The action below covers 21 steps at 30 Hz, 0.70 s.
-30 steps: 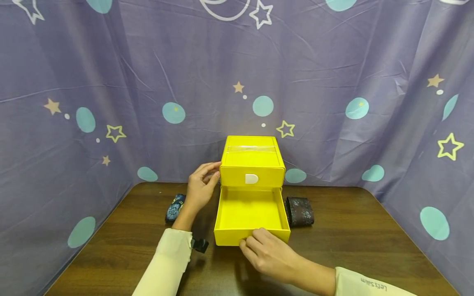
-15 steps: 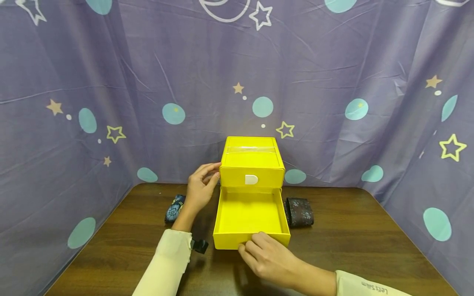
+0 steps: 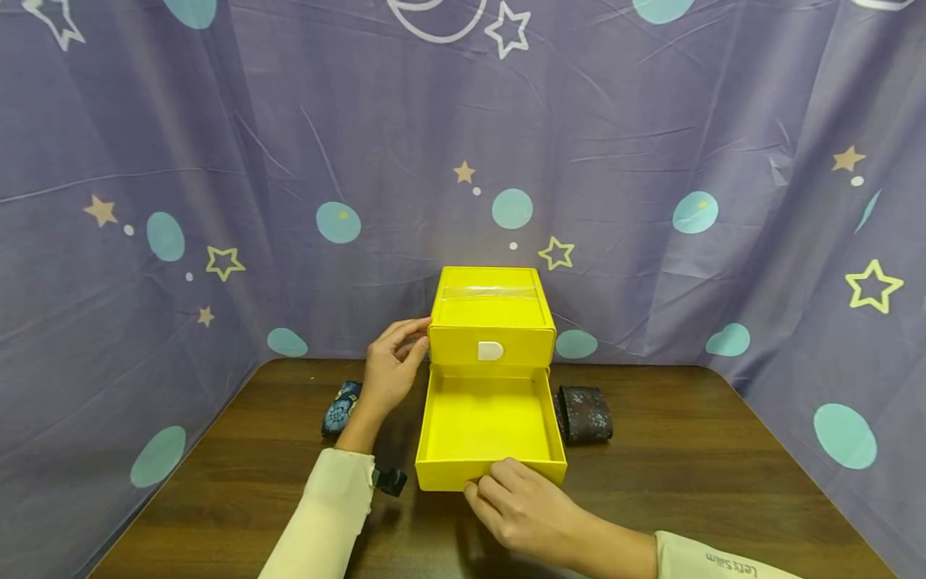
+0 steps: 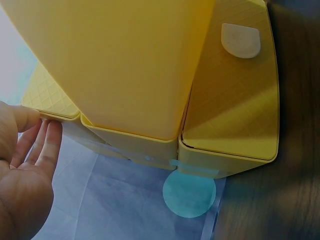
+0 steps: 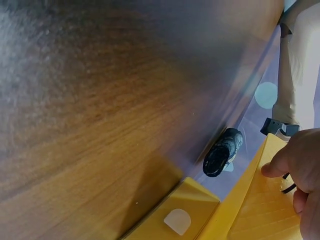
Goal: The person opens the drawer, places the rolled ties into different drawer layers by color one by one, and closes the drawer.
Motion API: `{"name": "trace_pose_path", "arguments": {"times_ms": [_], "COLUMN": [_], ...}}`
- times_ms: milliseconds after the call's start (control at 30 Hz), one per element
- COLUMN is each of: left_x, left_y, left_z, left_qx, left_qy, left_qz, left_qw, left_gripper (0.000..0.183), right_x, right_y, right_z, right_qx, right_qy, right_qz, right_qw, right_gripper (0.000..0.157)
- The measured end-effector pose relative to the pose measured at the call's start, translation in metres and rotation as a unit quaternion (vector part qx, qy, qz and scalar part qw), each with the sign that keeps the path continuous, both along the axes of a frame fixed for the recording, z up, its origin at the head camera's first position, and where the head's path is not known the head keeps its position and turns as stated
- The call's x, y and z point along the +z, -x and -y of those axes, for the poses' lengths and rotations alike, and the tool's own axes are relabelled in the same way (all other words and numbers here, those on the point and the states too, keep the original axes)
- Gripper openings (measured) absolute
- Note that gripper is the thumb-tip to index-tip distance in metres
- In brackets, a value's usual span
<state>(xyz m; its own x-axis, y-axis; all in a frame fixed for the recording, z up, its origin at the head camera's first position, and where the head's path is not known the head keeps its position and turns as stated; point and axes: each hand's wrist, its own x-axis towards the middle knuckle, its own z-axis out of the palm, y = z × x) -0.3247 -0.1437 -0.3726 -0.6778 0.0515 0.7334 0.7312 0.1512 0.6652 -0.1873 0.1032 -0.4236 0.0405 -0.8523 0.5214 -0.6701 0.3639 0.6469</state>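
In the head view a yellow drawer unit (image 3: 494, 307) stands at the back middle of the table. The drawer (image 3: 488, 416) below its top one is pulled far out, with a bare yellow inside. My right hand (image 3: 531, 508) grips the drawer's front with curled fingers; in the right wrist view the thumb (image 5: 276, 166) presses that front beside a dark slot. My left hand (image 3: 393, 371) rests against the unit's left side, fingers mostly straight. The left wrist view shows those fingertips (image 4: 50, 140) touching the top section's side. A shut bottom drawer (image 4: 235, 100) has a white tab.
A dark blue flower-patterned roll (image 3: 342, 408) lies left of the unit, behind my left forearm; its hollow end shows in the right wrist view. A folded dark brown patterned cloth-like piece (image 3: 586, 415) lies to the right. A purple curtain (image 3: 615, 161) hangs behind the wooden table (image 3: 687, 466).
The drawer has slid a little farther out toward me, with my right hand moving along with it. My left hand has stayed at the unit's side.
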Motion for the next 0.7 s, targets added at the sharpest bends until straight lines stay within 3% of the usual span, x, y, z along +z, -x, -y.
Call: {"name": "trace_pose_path", "arguments": {"times_ms": [233, 700], "left_x": [-0.0006, -0.001], "left_y": [0.0016, 0.0019], "left_z": [-0.0003, -0.0006], "left_qx": [0.001, 0.007], "left_qy": [0.002, 0.004], "left_qz": [-0.001, -0.005], "left_qw": [1.0, 1.0], "left_gripper": [0.03, 0.029], "right_x": [-0.0016, 0.0023], "right_y": [-0.0017, -0.0047], "right_z": [-0.0009, -0.0013], "right_qx": [-0.009, 0.003], "right_qy": [-0.015, -0.021], "right_qz": [-0.004, 0.036], "right_qw": [1.0, 0.999], "right_gripper": [0.033, 0.032]}}
